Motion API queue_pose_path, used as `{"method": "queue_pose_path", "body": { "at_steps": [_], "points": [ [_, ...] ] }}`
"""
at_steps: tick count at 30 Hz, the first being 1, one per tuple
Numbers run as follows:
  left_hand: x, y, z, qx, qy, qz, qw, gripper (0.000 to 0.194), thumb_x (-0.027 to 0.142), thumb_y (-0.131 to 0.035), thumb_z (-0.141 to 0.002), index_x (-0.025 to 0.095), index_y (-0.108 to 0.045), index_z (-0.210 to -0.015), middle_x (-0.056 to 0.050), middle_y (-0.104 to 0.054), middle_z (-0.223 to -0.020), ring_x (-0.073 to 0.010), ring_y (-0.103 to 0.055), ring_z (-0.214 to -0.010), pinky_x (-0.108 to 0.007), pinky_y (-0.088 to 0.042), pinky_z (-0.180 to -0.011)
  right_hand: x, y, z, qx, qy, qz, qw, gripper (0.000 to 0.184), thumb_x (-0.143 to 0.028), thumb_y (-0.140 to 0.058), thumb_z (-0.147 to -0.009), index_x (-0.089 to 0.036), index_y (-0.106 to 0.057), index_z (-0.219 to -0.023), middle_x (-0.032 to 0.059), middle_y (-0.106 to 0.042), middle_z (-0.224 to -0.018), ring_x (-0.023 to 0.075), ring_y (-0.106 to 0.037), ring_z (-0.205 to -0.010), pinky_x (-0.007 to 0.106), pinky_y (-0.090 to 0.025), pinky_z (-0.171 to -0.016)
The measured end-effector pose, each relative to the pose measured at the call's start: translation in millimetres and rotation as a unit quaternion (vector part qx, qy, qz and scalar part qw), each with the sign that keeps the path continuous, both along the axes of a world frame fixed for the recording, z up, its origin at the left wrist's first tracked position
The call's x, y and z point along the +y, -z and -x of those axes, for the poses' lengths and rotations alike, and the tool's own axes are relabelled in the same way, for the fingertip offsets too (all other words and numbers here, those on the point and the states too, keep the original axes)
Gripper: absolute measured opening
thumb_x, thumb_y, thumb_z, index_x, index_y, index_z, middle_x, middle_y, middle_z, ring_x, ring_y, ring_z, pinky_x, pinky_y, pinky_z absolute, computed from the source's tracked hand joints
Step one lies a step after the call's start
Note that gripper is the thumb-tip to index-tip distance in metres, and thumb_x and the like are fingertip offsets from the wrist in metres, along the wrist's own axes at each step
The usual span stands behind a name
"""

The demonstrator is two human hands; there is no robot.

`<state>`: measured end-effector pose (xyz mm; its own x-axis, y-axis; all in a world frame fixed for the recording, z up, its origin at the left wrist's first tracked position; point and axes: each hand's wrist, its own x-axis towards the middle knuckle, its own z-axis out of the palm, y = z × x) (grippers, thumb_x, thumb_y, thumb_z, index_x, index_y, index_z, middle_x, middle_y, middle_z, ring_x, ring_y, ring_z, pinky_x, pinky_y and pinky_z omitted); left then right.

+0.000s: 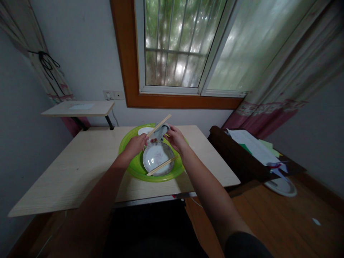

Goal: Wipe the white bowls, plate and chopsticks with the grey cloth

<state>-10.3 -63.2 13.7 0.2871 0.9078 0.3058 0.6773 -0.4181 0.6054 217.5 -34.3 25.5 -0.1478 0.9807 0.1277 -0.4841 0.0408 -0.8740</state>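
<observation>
A bright green basin (129, 143) sits on the pale wooden table (80, 165). Inside it lies a white plate (156, 157) with one wooden chopstick (162, 166) resting across its near rim. My left hand (136, 144) is closed around another chopstick (160, 124) that points up and to the right. My right hand (176, 138) is closed on a grey cloth (161, 131) wrapped against that chopstick. Both hands hover over the far half of the basin.
A small raised shelf (77, 108) stands at the table's back left. A dark low cabinet (242, 157) with papers (252, 145) is at the right, a white plate (282, 186) on the wooden floor beside it. A window and curtains lie ahead.
</observation>
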Motion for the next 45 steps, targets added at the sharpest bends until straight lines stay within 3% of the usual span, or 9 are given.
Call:
{"method": "queue_pose_path", "body": {
  "at_steps": [5,12,19,25,30,35,38,41,45],
  "points": [
    [1,3.8,0,0.006,0.074,0.031,0.997,0.031,0.038,-0.041,-0.103,0.02,-0.064,-0.093,-0.002,-0.074,-0.078,-0.0144,-0.063,-0.054,-0.029,-0.048,-0.068,0,5.2,2,-0.056,0.016,-0.024,0.998,0.036,-0.037,-0.086,-0.066,-0.025,-0.064,-0.093,-0.0027,-0.071,-0.095,0.0148,-0.064,-0.084,0.024,-0.051,-0.07],
    [1,8.7,0,-0.003,0.119,0.041,0.992,0.033,0.041,-0.041,-0.104,0.019,-0.063,-0.093,-0.003,-0.075,-0.079,-0.0153,-0.067,-0.06,-0.029,-0.049,-0.069,-1,3.0,5,-0.069,-0.007,-0.052,0.996,0.04,-0.044,-0.09,-0.062,-0.022,-0.066,-0.087,-0.0006,-0.071,-0.09,0.0169,-0.063,-0.087,0.03,-0.052,-0.085],
    [2,4.3,5,0.026,0.027,-0.074,0.997,0.039,0.042,-0.039,-0.105,0.02,-0.068,-0.091,-0.006,-0.075,-0.089,-0.0222,-0.069,-0.086,-0.034,-0.048,-0.082,3,6.9,0,-0.095,0.136,-0.115,0.98,0.037,-0.054,-0.079,-0.074,-0.025,-0.066,-0.093,-0.0016,-0.069,-0.088,0.017,-0.062,-0.082,0.028,-0.05,-0.076],
    [1,2.8,8,-0.062,-0.029,-0.15,0.986,0.029,0.04,-0.045,-0.104,0.021,-0.065,-0.111,-0.009,-0.07,-0.11,-0.0216,-0.065,-0.099,-0.034,-0.051,-0.089,-10,4.8,8,-0.299,0.172,-0.218,0.913,0.029,-0.046,-0.075,-0.083,-0.025,-0.074,-0.104,0.002,-0.073,-0.1,0.0222,-0.063,-0.093,0.033,-0.05,-0.088],
    [2,2.9,9,-0.102,-0.007,-0.175,0.979,0.033,0.036,-0.054,-0.101,0.022,-0.058,-0.13,-0.008,-0.064,-0.116,-0.0183,-0.063,-0.095,-0.032,-0.053,-0.087,-13,5.1,14,-0.434,0.112,-0.288,0.847,0.029,-0.038,-0.077,-0.084,-0.026,-0.075,-0.11,0.0061,-0.074,-0.113,0.0267,-0.064,-0.107,0.039,-0.046,-0.1],
    [3,2.9,6,-0.057,0.032,-0.16,0.985,0.018,0.032,-0.056,-0.099,0.02,-0.064,-0.11,-0.007,-0.064,-0.109,-0.0201,-0.063,-0.096,-0.035,-0.052,-0.093,-14,8.8,17,-0.545,0.083,-0.297,0.779,0.033,-0.037,-0.075,-0.09,-0.026,-0.069,-0.12,0.0058,-0.075,-0.111,0.0252,-0.067,-0.101,0.037,-0.047,-0.095],
    [3,3.0,6,-0.091,0.002,-0.156,0.984,0.025,0.032,-0.059,-0.097,0.019,-0.061,-0.118,-0.008,-0.065,-0.112,-0.0194,-0.064,-0.092,-0.034,-0.053,-0.089,-13,11.1,17,-0.572,0.073,-0.321,0.751,0.03,-0.035,-0.074,-0.091,-0.025,-0.069,-0.119,0.0078,-0.075,-0.114,0.0253,-0.067,-0.103,0.035,-0.047,-0.094],
    [3,2.4,7,-0.105,-0.003,-0.146,0.984,0.03,0.031,-0.06,-0.096,0.019,-0.061,-0.124,-0.008,-0.066,-0.112,-0.0197,-0.065,-0.094,-0.034,-0.054,-0.088,-12,13.3,15,-0.58,0.055,-0.349,0.733,0.029,-0.031,-0.075,-0.09,-0.025,-0.071,-0.118,0.0092,-0.074,-0.116,0.0265,-0.066,-0.108,0.036,-0.047,-0.097],
    [3,1.2,7,-0.037,0.038,-0.13,0.99,0.02,0.032,-0.054,-0.099,0.021,-0.07,-0.098,-0.007,-0.072,-0.103,-0.0226,-0.067,-0.101,-0.037,-0.051,-0.094,-10,14.8,14,-0.586,0.049,-0.363,0.722,0.027,-0.031,-0.074,-0.092,-0.026,-0.073,-0.118,0.0091,-0.074,-0.117,0.0269,-0.066,-0.111,0.037,-0.046,-0.1]
  ]
}}
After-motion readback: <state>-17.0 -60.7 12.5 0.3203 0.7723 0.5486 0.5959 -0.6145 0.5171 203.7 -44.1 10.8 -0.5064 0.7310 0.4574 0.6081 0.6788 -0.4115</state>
